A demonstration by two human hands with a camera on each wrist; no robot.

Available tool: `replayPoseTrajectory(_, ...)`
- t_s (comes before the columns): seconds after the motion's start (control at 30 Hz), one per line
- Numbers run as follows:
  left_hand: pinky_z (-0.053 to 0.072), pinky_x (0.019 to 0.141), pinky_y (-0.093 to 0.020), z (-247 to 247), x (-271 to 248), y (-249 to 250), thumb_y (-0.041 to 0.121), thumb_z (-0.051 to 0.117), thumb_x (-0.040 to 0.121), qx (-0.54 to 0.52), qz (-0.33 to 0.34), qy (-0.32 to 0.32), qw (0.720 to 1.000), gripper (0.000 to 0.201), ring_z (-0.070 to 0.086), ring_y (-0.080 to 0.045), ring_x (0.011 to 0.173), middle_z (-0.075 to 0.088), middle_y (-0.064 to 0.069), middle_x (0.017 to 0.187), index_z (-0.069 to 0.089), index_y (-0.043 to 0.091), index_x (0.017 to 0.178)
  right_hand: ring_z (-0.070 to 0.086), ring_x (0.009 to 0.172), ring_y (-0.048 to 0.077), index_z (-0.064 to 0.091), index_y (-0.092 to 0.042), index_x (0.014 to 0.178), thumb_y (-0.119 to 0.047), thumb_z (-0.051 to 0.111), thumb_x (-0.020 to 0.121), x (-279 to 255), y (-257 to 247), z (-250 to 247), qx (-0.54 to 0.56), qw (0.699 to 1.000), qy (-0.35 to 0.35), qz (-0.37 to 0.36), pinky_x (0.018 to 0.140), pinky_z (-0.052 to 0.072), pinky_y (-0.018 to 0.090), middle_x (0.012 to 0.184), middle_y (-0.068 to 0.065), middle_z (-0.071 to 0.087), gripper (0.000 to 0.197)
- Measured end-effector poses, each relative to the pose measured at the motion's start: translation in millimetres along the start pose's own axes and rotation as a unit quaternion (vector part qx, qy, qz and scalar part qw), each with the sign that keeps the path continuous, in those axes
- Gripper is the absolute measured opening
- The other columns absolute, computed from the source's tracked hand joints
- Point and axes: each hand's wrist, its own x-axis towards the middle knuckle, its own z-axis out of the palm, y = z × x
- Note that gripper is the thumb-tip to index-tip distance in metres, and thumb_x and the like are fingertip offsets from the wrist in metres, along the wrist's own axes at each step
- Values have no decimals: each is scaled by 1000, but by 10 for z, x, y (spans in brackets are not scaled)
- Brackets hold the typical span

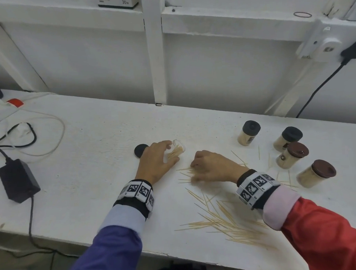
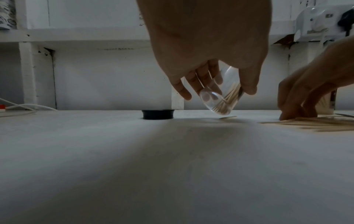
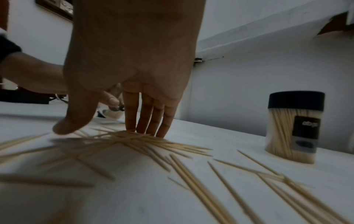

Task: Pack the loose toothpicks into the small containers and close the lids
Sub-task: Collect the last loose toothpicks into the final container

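My left hand [image 1: 170, 153] grips a small clear container [image 1: 176, 149], tilted with its mouth toward the right and a few toothpicks inside. In the left wrist view the container [image 2: 220, 98] hangs just above the table. Its black lid [image 1: 141, 150] lies flat to the left of that hand. My right hand [image 1: 195, 172] has its straight fingers [image 3: 149, 124] pressed down on a bunch of loose toothpicks [image 3: 134, 141], thumb apart. More loose toothpicks [image 1: 223, 220] are scattered toward the front edge.
Several closed, full containers stand at the right: two with black lids [image 1: 248, 132] [image 1: 287, 138], two with brown lids [image 1: 292, 155] [image 1: 316, 173]. A black power adapter [image 1: 18, 180] and cables [image 1: 30, 137] lie at the left. A white wall runs along the back.
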Motion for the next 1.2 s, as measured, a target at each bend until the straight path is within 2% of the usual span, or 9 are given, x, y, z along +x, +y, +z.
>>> replayPoseTrajectory(0.07, 41, 95, -38, 3, -3, 0, 42, 71, 84, 1, 0, -2, 1000, 55, 55, -16, 108, 64, 6, 113, 54, 16, 129, 45, 109, 14, 60, -14, 122, -51, 72, 77, -29, -22, 9, -19, 999, -23, 10, 88, 45, 33, 120, -2, 48, 59)
replayPoseTrajectory(0.13, 41, 96, -39, 8, -1, 8, 42, 71, 84, 0, -2, -6, 1000, 55, 55, -17, 108, 64, 5, 114, 54, 16, 130, 44, 111, 15, 62, -14, 123, -45, 78, 75, -31, -11, 34, -7, 1000, -8, 15, 88, 45, 33, 124, -2, 45, 59)
replayPoseTrajectory(0.33, 40, 97, -39, 6, -16, 4, 43, 70, 85, -3, -10, -18, 1000, 55, 54, -16, 108, 62, 7, 114, 53, 17, 130, 58, 95, 20, 72, -18, 106, -22, 68, 86, -22, 41, 30, -33, 999, 24, 4, 72, 44, 30, 100, 0, 61, 20)
replayPoseTrajectory(0.47, 40, 97, -38, 2, -17, 23, 43, 70, 84, -4, -14, -22, 1000, 55, 53, -14, 109, 62, 8, 114, 53, 18, 130, 59, 91, 19, 71, -19, 103, -15, 59, 92, -66, 78, 6, -45, 998, 39, 5, 71, 43, 28, 95, -1, 65, 17)
replayPoseTrajectory(0.73, 40, 97, -37, -7, -23, 48, 42, 71, 84, -3, -19, -30, 999, 55, 52, -13, 109, 62, 8, 115, 53, 18, 130, 49, 82, 12, 46, -27, 139, -12, 60, 92, -110, 108, 44, 10, 997, 60, 37, 72, 41, 28, 100, -2, 62, 52)
replayPoseTrajectory(0.93, 41, 98, -39, -14, -27, 58, 43, 71, 84, -2, -20, -32, 999, 56, 53, -14, 110, 62, 7, 116, 53, 18, 130, 50, 83, 12, 38, -33, 146, -9, 58, 92, -96, 146, 79, -3, 998, 58, 24, 72, 42, 27, 97, -5, 58, 63)
replayPoseTrajectory(0.97, 41, 98, -39, -14, -25, 58, 43, 71, 84, -2, -20, -32, 999, 56, 53, -14, 109, 62, 7, 115, 53, 18, 130, 52, 86, 14, 44, -29, 143, -9, 57, 92, -98, 157, 88, -7, 998, 61, 24, 73, 42, 28, 98, -3, 58, 56)
replayPoseTrajectory(1.07, 41, 98, -39, -16, -24, 58, 44, 70, 84, 0, -24, -36, 999, 55, 52, -13, 109, 62, 9, 115, 52, 19, 131, 56, 92, 21, 68, -15, 108, -12, 59, 90, -106, 171, 94, -53, 996, 73, 19, 69, 43, 32, 94, 1, 58, 20)
replayPoseTrajectory(1.2, 41, 97, -38, -15, -28, 53, 44, 70, 85, -1, -23, -36, 999, 55, 52, -12, 109, 61, 9, 115, 52, 19, 130, 58, 87, 22, 73, -14, 94, -15, 58, 90, -108, 160, 74, -69, 996, 60, 23, 68, 44, 31, 92, 1, 61, 15)
